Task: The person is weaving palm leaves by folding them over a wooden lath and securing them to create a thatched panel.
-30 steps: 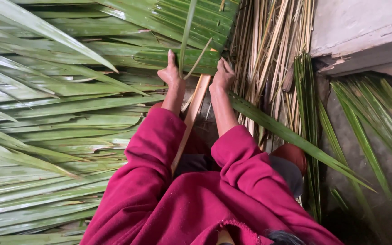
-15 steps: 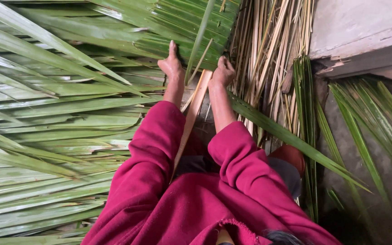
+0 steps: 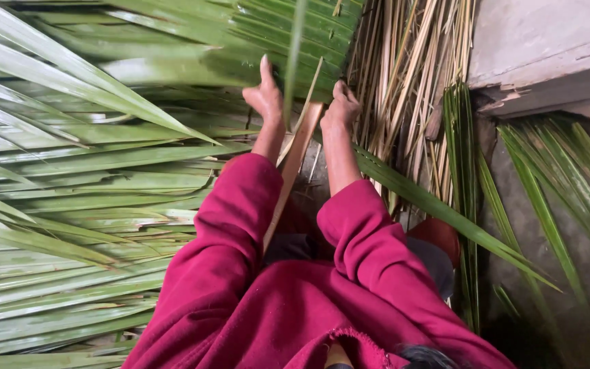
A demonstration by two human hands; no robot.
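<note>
the left hand [image 3: 265, 97] pinches a green palm leaflet [image 3: 293, 61] upright beside the pale midrib [image 3: 293, 160]; the right hand [image 3: 341, 108] presses the woven leaves [image 3: 274, 41] (grip unclear). the fold should be kept tight against the midrib.

You have two hands in view: your left hand [image 3: 265, 98] and right hand [image 3: 340, 109], one on each side of one pale wooden midrib [image 3: 293, 164]. One woven panel of green palm leaflets [image 3: 268, 37] lies above them. The loose green leaflets [image 3: 69, 178] and dry tan sticks [image 3: 404, 75] are too many to count (they overlap).
</note>
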